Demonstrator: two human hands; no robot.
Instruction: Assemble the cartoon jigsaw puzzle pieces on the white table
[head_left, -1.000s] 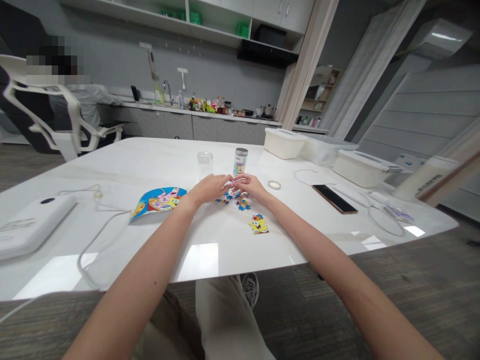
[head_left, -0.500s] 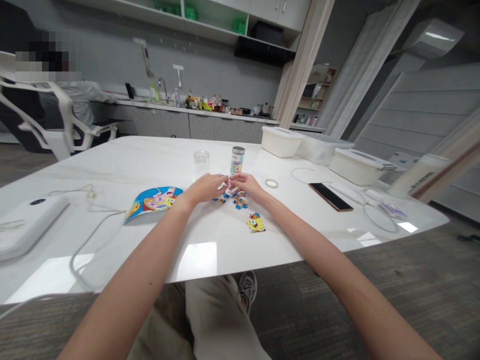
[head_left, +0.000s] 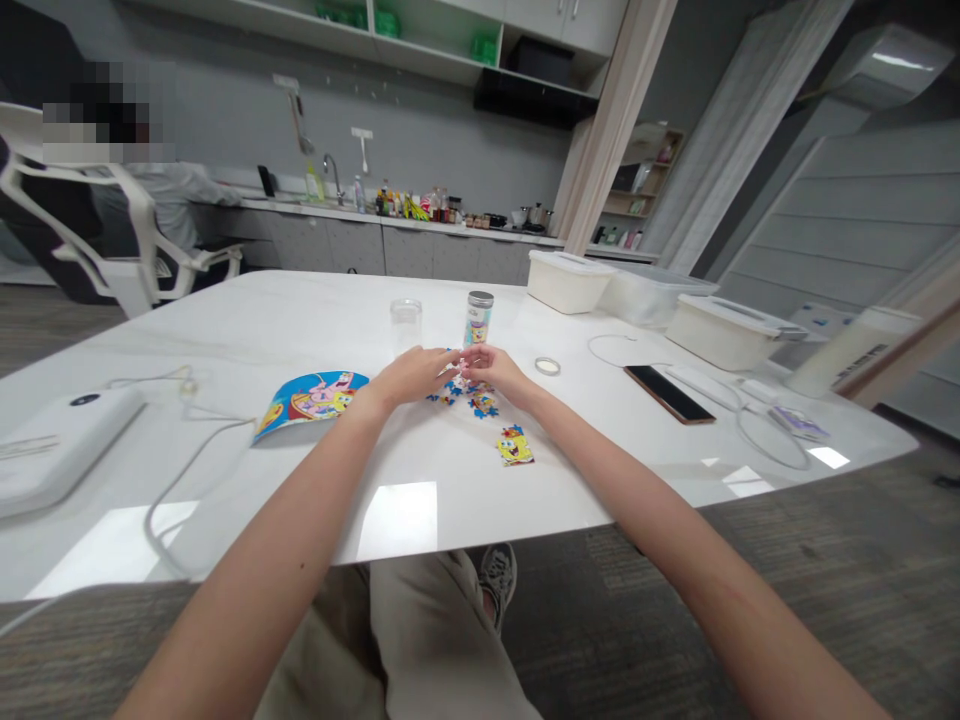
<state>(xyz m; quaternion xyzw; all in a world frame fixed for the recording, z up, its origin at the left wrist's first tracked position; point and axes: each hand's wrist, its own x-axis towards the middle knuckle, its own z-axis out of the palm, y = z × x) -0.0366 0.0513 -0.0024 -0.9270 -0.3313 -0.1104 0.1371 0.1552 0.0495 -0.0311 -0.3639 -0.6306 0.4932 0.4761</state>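
Observation:
My left hand and my right hand meet fingertip to fingertip over a small heap of blue jigsaw pieces on the white table. Both hands are closed in a pinch on puzzle pieces between them. A joined yellow cartoon piece cluster lies nearer me, apart from the hands. A colourful cartoon picture sheet lies left of my left hand. Just behind the hands stand a clear cup and a small tube with a dark lid.
A round clear lid, a dark phone and white cables lie to the right, with white lidded boxes behind. A white device with a cable sits at left. A person sits in a white chair far left.
The hands stay together over the pieces with only small finger movement. The view shifted slightly.

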